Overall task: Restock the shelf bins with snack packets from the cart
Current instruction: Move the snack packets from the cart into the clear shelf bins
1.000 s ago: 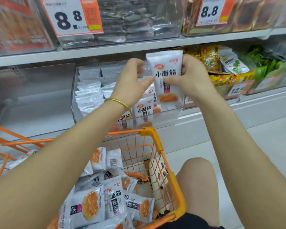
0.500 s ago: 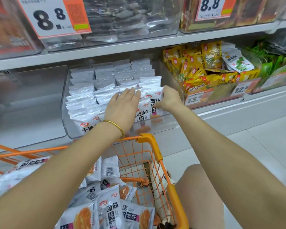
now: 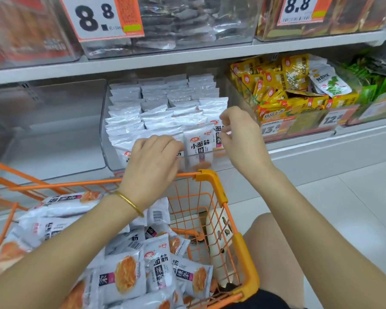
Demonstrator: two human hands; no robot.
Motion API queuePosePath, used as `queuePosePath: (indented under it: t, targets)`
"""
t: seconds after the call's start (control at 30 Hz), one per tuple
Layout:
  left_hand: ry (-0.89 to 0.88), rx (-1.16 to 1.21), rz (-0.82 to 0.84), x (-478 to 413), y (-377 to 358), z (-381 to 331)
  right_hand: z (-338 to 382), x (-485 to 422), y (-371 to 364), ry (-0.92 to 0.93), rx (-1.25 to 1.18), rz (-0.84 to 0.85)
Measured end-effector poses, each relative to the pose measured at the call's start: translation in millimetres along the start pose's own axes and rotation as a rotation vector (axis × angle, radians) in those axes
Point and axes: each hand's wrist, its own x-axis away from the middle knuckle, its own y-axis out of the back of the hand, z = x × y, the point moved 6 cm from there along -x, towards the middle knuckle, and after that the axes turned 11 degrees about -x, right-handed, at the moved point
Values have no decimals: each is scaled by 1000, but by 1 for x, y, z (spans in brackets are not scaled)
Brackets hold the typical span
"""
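Note:
White snack packets (image 3: 165, 108) stand in rows inside a clear shelf bin (image 3: 106, 141) on the lower shelf. One front packet (image 3: 198, 146) shows its black lettering between my hands. My left hand (image 3: 154, 159), with a gold bangle on the wrist, hovers at the bin's front edge with its fingers bent down over the front packets; the fingertips are hidden. My right hand (image 3: 239, 134) is at the bin's right end, fingers loosely curled and holding nothing. Below, the orange cart (image 3: 212, 181) holds several more white packets (image 3: 129, 273).
A bin of yellow packets (image 3: 276, 85) and green packets (image 3: 374, 85) sit right of the white bin. To its left stands a clear bin (image 3: 54, 121). The upper shelf (image 3: 187, 56) carries bins with 8.8 price tags. My knee (image 3: 276, 241) is beside the cart.
A second ago both hands held a white packet above the bin. It now stands in the bin's front row, and both hands have let go and drawn back a little.

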Motion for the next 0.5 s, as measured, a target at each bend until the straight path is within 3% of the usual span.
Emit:
queuePosePath:
  t: [0.1, 0.17, 0.23, 0.33, 0.4, 0.5]
  targets:
    - [14, 84, 169, 30, -2, 17, 24, 37, -45, 32, -55, 372]
    - [13, 96, 231, 45, -6, 26, 26, 58, -92, -2, 81, 701]
    - [18, 77, 270, 55, -10, 32, 21, 73, -129, -87, 206, 883]
    - [30, 67, 288, 59, -14, 35, 3, 91, -168, -437, 97, 936]
    - [23, 86, 314, 59, -16, 34, -2, 95, -184, -657, -100, 820]
    - [22, 108, 330, 62, -18, 36, -3, 95, -193, -731, -211, 623]
